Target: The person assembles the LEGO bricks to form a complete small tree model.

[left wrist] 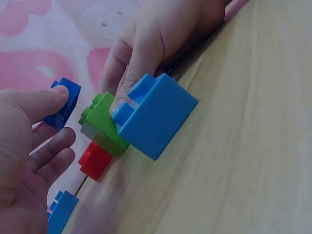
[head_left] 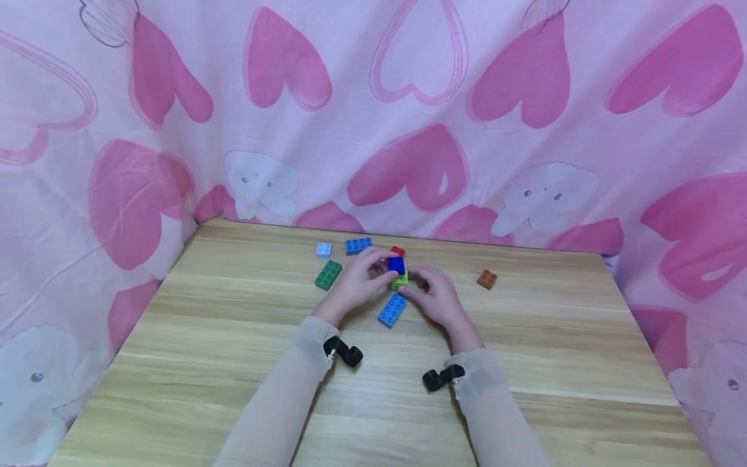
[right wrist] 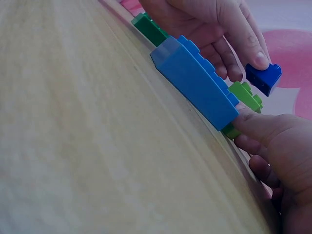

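My left hand (head_left: 353,282) pinches a small dark blue brick (left wrist: 63,102) between thumb and fingertips. The brick is held just above a lime green brick (left wrist: 100,117), with a gap between them in both wrist views. My right hand (head_left: 434,295) holds the lime green brick low on its side, thumb on the near face; its other fingertips are partly hidden. Just in front of it lies a long light blue brick (head_left: 391,310), studs up. Behind the green brick sits a red brick (left wrist: 96,161), partly covered in the head view.
Toward the back left are a pale blue brick (head_left: 323,250), a blue brick (head_left: 358,245) and a dark green brick (head_left: 328,275). A brown brick (head_left: 487,279) lies to the right. A pink heart-patterned curtain (head_left: 408,162) hangs behind the wooden table (head_left: 379,415).
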A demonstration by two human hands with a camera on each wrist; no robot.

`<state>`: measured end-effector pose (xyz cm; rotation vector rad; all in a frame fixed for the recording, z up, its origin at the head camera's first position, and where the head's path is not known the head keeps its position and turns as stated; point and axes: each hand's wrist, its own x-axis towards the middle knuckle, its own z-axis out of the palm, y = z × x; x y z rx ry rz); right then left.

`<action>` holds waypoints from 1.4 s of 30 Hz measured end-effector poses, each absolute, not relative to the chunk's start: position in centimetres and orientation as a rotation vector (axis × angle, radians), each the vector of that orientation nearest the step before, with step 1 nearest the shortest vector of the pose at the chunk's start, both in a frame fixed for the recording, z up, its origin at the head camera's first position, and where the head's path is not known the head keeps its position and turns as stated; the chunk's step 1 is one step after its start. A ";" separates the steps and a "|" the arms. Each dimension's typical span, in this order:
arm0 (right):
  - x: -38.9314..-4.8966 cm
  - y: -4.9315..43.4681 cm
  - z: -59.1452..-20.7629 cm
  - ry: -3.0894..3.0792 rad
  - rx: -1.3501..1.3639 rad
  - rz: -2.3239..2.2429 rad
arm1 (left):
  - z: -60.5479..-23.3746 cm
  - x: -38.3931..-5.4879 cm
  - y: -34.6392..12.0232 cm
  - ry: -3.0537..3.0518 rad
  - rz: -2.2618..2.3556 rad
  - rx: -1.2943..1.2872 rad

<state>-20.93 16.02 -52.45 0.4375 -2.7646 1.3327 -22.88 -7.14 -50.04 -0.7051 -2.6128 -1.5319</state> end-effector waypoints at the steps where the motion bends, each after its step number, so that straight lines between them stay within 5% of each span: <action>1: -20.9 16.0 -52.5 -2.762 0.439 1.333 | -50.1 -22.9 -7.1 -2.616 -1.524 -0.706; 42: -21.1 16.0 -52.6 -2.757 0.432 1.314 | -50.8 -22.9 -6.7 -2.608 -1.552 -0.757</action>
